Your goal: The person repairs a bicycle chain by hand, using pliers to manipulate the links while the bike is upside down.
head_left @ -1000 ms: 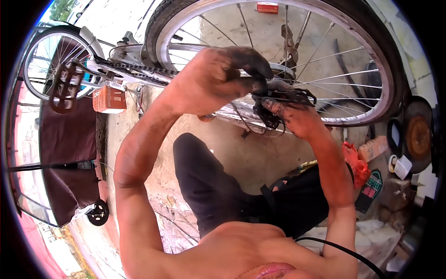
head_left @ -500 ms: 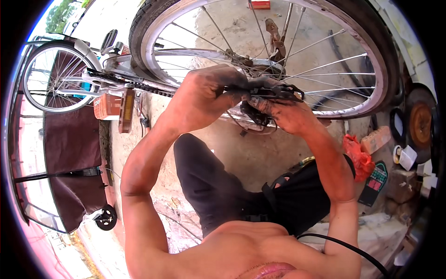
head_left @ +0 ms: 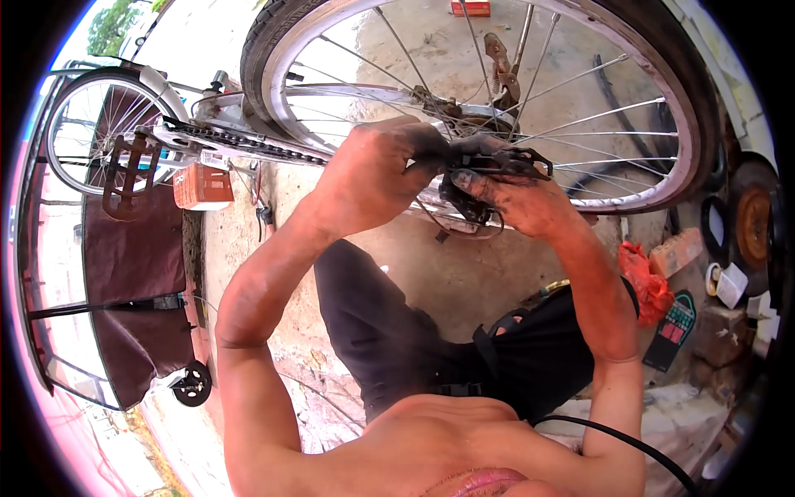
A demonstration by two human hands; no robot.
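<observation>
Beside the rear wheel (head_left: 497, 108) hub: left hand (head_left: 377, 170) clenched on black derailleur (head_left: 489, 166), steadying it; right hand (head_left: 517, 199) fingers pinching its underside.

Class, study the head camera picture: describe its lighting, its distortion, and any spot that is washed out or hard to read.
Head view: hard daylight, with the concrete ground behind the spokes nearly washed out; fisheye bending curves the bicycle wheel rim and frame toward a black border; the left hand and right hand are sharp, but the dark derailleur they grip loses detail in grease and shadow.
</observation>
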